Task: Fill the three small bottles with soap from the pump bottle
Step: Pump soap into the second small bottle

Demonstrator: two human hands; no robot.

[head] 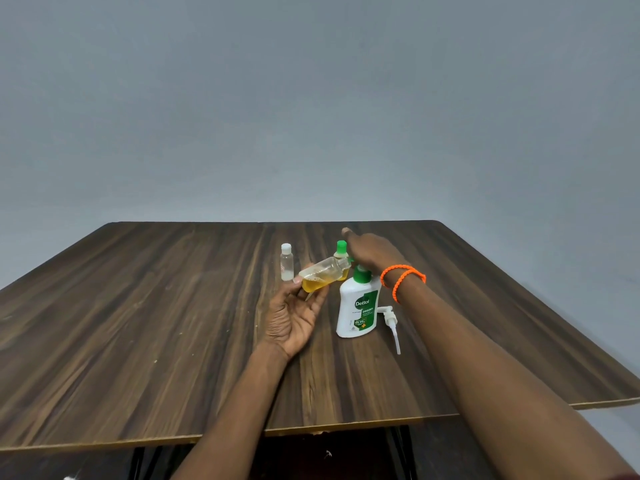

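Note:
My left hand holds a small clear bottle tilted on its side, part full of yellow soap, its neck pointing right. The white pump bottle with a green collar stands just right of it, and its pump head lies on the table beside it. My right hand reaches over the pump bottle toward a small green-capped bottle holding yellow soap; its fingers are hidden behind the back of the hand. A third small bottle, clear with a white cap, stands to the left.
Everything sits on a dark wooden table against a grey wall. Orange bands circle my right wrist. The table's near edge runs across the lower part of the view, with dark floor below it.

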